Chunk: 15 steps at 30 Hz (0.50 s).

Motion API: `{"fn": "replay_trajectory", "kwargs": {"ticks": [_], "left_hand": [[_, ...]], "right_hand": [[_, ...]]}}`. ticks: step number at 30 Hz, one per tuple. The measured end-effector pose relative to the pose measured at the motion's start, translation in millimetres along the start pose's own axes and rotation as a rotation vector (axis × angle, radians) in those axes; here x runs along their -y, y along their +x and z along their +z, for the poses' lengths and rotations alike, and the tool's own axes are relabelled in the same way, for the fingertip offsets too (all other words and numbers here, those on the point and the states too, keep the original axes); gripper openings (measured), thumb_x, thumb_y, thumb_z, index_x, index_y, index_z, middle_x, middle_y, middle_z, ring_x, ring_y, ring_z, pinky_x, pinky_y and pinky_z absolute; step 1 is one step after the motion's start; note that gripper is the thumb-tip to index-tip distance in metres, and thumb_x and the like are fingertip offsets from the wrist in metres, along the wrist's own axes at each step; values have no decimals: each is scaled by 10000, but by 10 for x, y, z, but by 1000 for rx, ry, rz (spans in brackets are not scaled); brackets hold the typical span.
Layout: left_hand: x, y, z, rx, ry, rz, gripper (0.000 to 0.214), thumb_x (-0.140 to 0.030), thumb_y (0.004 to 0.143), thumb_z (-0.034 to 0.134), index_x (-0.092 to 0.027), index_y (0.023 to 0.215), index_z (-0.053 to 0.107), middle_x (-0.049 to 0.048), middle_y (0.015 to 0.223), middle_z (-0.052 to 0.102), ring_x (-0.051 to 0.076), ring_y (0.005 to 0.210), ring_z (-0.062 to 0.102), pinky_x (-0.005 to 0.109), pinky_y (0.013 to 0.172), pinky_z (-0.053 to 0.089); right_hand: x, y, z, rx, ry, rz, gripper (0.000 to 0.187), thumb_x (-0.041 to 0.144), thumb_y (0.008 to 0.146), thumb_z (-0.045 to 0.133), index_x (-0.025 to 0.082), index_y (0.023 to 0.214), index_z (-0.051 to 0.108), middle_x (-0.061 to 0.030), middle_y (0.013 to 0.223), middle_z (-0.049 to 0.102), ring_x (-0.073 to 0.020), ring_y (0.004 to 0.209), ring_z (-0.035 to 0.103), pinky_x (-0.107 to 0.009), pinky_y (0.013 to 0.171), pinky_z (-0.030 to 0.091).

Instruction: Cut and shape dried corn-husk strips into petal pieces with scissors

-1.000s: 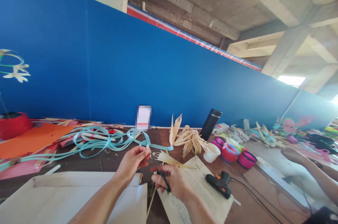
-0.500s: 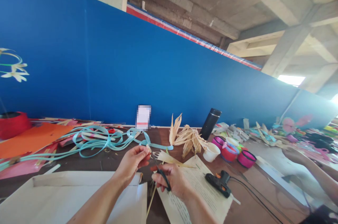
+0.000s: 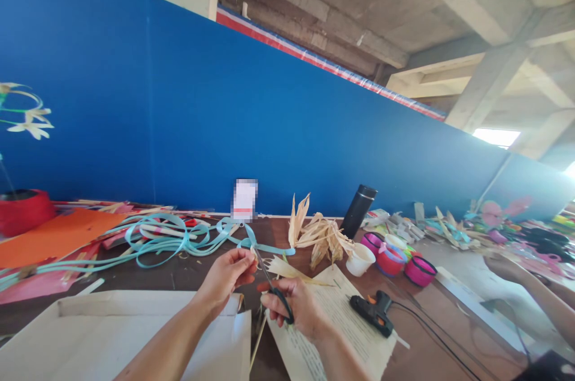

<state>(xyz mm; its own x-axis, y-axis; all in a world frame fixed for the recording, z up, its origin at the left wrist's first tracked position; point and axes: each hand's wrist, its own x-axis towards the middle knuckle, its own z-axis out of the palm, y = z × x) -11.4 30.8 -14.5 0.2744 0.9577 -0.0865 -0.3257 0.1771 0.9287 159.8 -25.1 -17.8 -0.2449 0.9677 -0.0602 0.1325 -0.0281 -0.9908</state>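
Holds scissors (image 3: 284, 301) in right hand (image 3: 299, 303), with fingers wrapped around the black handles; points blades forward, toward the left fingertips. Gap between blades: cannot tell. Pinches small pale piece (image 3: 255, 256) in left hand (image 3: 228, 276), with thumb and forefinger together on it; too small to identify. Position of piece: at the scissor tips, above brown table (image 3: 426, 321). Contact with blades: cannot tell.

Just beyond right hand: flat pale husk strip (image 3: 291, 271). Beneath right wrist: printed sheet (image 3: 341, 324), with black glue gun (image 3: 376, 312) lying on it. Farther back: dried husks (image 3: 323, 234), near white cup (image 3: 360, 259) and black flask (image 3: 358, 210). Beyond left hand: loops of light-blue ribbon (image 3: 276, 251). Under left forearm: white box (image 3: 90, 333). At far right: forearm of another person (image 3: 530, 288).
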Motion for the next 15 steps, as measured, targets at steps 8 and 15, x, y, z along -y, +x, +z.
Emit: {"fn": "replay_trajectory", "kwargs": {"ticks": [8,15], "left_hand": [[-17,-66,26,-51,718,563,144,-310,775,524,-190,767,603,15,752,600,131,693,556,244,649,449],[45,-160,5,162,1253,1135,165,-161,839,441,-209,892,590,41,891,595,134,845,532,244,747,428]], "right_hand": [[40,53,-18,-189,376,25,391,320,643,736,112,960,642,-24,593,600,-63,457,479,-138,354,189],[42,73,-63,-248,507,35,415,282,602,757,123,966,635,-34,634,615,-74,481,478,-155,349,130]]}}
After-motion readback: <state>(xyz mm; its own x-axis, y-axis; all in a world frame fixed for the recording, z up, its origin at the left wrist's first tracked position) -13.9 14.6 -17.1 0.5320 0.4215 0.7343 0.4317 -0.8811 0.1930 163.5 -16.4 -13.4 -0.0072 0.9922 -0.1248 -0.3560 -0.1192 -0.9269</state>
